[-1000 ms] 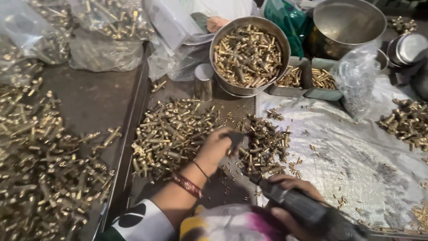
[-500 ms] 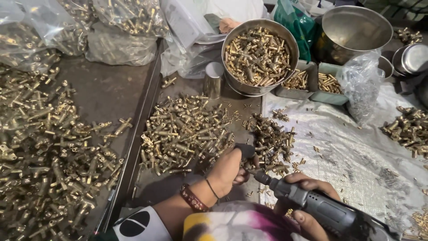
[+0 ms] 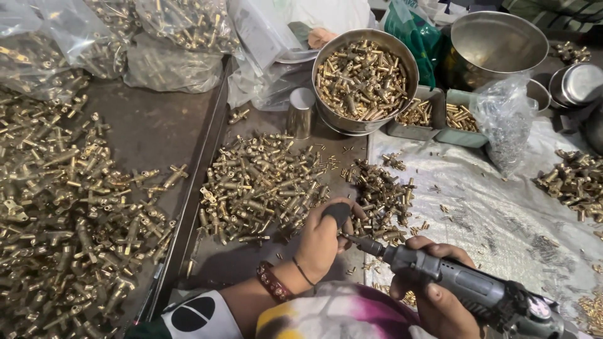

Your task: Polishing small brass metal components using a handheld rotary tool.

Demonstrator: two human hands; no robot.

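My right hand (image 3: 433, 295) grips a grey hand-held rotary tool (image 3: 465, 289), its tip pointing left. My left hand (image 3: 323, 242) is closed around a small part with a dark rounded end (image 3: 337, 213), held against the tool's tip. Just beyond the left hand lies a heap of brass fittings (image 3: 264, 185) on the dark table. A smaller pile of brass parts (image 3: 380, 194) sits to the right of it, next to my fingers.
A steel bowl of brass pieces (image 3: 364, 78) stands at the back, an empty steel bowl (image 3: 496, 44) beyond it. Small trays (image 3: 440, 116), a plastic bag (image 3: 502, 122) and a steel cup (image 3: 300, 113) sit nearby. Many brass fittings (image 3: 63, 213) cover the left tray.
My hands and the tool have shifted slightly right and down in view as the camera moved. The left hand stays closed on the part at the tool's tip.
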